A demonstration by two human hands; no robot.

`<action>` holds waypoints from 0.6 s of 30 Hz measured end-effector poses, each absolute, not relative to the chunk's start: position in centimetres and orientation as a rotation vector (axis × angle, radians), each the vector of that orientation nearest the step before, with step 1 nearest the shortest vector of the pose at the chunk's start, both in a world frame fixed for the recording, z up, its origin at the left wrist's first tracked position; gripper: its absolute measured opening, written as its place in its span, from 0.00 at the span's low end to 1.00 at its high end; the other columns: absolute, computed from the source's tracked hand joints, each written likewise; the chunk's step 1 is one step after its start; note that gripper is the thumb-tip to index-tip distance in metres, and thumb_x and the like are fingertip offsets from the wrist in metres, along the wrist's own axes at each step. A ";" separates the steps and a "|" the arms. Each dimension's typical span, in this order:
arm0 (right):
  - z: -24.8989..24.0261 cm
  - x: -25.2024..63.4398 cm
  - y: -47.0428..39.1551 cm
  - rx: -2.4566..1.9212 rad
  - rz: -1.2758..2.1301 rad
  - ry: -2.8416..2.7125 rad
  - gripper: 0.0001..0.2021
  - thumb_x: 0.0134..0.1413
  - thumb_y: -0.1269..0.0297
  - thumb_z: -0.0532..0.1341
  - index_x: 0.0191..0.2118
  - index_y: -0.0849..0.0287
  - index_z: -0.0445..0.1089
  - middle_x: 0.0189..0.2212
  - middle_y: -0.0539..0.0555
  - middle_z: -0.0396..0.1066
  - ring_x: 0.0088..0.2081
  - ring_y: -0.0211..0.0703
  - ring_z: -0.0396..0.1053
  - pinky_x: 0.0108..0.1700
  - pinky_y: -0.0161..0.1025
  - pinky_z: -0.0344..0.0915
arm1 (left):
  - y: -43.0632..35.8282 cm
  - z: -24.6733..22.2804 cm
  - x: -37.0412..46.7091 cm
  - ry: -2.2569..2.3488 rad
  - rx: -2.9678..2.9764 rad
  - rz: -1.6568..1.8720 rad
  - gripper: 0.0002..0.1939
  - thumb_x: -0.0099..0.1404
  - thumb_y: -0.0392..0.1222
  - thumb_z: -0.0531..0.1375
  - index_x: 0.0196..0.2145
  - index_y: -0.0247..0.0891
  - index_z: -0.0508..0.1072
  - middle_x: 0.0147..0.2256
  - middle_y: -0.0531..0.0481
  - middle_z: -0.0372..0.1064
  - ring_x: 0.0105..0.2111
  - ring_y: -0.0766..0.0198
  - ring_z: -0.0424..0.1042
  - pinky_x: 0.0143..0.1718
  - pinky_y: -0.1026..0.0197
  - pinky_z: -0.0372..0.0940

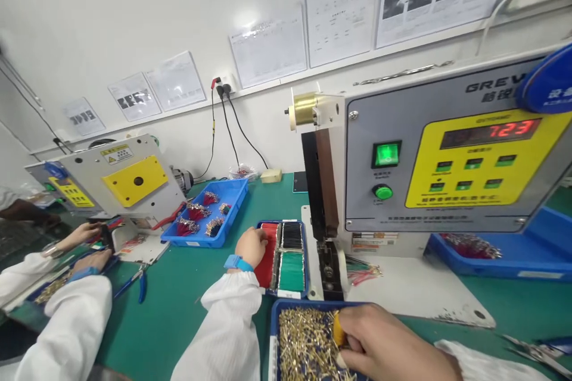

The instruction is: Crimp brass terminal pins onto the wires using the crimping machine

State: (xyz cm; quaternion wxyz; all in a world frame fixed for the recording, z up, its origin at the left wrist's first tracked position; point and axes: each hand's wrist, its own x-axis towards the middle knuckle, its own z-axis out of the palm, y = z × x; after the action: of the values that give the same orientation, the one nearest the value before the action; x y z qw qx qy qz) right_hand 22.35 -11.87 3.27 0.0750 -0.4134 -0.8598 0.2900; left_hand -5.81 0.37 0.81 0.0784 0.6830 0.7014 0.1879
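Observation:
My left hand (251, 247), with a blue wristband, rests over the red wires (267, 271) in a small blue divided tray. Its fingers are bent and closed; what is between them is hidden. Beside these wires lie black wires (292, 234) and green wires (291, 271). My right hand (379, 339) reaches over a blue tray (273, 339) filled with loose gold metal terminals (304, 342). A yellow finger cover (338, 328) shows at its curled index fingertip, with the thumb below. Whether a terminal is pinched there cannot be made out.
A crimping machine (379, 172) with a lit red display stands at right, finished wires near its base. A blue bin (243, 199) holds wire bundles; another blue bin (531, 250) stands behind right. Pliers (540, 350) lie at lower right. A co-worker's hands (92, 259) work at another machine.

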 end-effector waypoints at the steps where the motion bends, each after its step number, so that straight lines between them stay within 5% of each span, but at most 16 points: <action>1: 3.3 22.3 -11.9 -1.255 0.881 -2.577 0.10 0.44 0.74 0.60 0.22 0.58 0.57 0.21 0.46 0.64 0.23 0.35 0.59 0.27 0.33 0.48 | 0.5 0.7 -5.9 2.107 2.043 0.537 0.05 0.59 0.31 0.61 0.30 0.37 0.76 0.33 0.47 0.69 0.33 0.61 0.69 0.37 0.62 0.57; 18: 3.1 22.7 -11.3 -1.324 0.789 -2.441 0.09 0.53 0.70 0.57 0.25 0.57 0.57 0.23 0.49 0.67 0.25 0.40 0.64 0.28 0.35 0.52 | 0.6 0.7 -5.6 2.120 2.102 0.428 0.07 0.62 0.31 0.59 0.31 0.38 0.77 0.34 0.49 0.71 0.37 0.63 0.70 0.39 0.63 0.58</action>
State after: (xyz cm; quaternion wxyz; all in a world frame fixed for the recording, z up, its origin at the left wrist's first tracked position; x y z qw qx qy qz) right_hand 22.70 -11.33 3.12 0.1270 -0.4549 -0.8387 0.2712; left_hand -5.59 0.60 0.73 0.0628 0.6956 0.7015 0.1417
